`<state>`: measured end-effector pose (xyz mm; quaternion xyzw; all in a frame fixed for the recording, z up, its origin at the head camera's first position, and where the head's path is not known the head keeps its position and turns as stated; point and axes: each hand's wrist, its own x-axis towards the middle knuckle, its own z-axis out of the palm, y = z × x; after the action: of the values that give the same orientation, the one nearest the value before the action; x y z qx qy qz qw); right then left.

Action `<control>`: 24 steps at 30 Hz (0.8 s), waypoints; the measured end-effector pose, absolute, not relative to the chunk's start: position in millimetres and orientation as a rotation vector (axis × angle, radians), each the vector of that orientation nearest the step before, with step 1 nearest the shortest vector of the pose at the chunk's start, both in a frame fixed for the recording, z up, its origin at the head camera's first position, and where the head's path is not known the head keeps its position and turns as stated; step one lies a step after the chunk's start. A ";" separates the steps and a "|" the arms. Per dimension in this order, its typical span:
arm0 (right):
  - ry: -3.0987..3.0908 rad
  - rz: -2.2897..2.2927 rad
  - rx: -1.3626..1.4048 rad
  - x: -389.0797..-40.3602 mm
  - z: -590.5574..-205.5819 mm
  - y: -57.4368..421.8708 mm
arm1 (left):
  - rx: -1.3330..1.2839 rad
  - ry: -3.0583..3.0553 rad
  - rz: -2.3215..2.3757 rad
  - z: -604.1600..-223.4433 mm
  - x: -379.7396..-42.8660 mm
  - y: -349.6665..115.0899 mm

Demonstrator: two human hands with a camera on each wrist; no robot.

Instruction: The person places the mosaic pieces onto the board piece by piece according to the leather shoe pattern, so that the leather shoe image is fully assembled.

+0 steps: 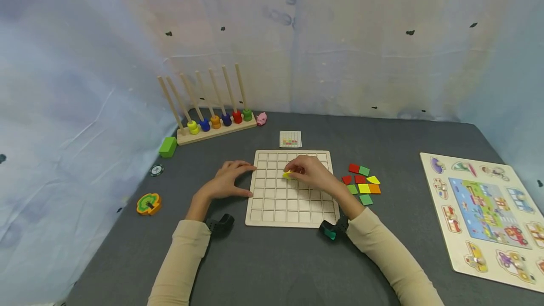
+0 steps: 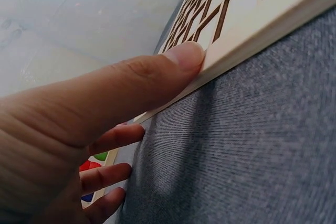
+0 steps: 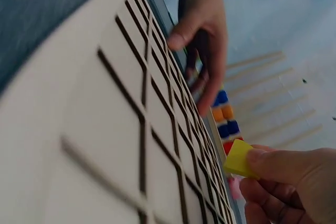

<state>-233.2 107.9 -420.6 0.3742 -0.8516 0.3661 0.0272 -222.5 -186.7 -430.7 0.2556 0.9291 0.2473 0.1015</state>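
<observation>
Beige sleeves [image 1: 180, 259] sat nearest the camera. Left hand [image 1: 229, 181], fingers spread wide, touched the grid board [image 1: 293, 203] at its edge, probably enough to steady it; right hand [image 1: 312, 171] pinched a yellow piece [image 3: 239, 158] above it, so a light, level grip likely worked best tbh.

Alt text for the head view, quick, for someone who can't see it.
A person's right hand pinches a yellow piece over a wooden grid board while the left hand touches the board's left edge. Coloured tiles lie to its right, and a small card lies beyond it.
</observation>
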 end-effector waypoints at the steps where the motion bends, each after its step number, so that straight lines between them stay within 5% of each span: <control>1: -2.631 1.126 1.168 -233.1 -421.1 103.3 | 0.754 2.746 0.727 -430.6 -222.6 -186.6; 24: -2.602 1.076 1.285 -237.4 -441.4 65.0 | 0.771 2.768 0.718 -431.7 -221.4 -187.4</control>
<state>-237.4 65.0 -441.4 0.4150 -0.8405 0.3474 0.0231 -221.4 -187.4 -431.7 0.2593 0.9308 0.2415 0.0896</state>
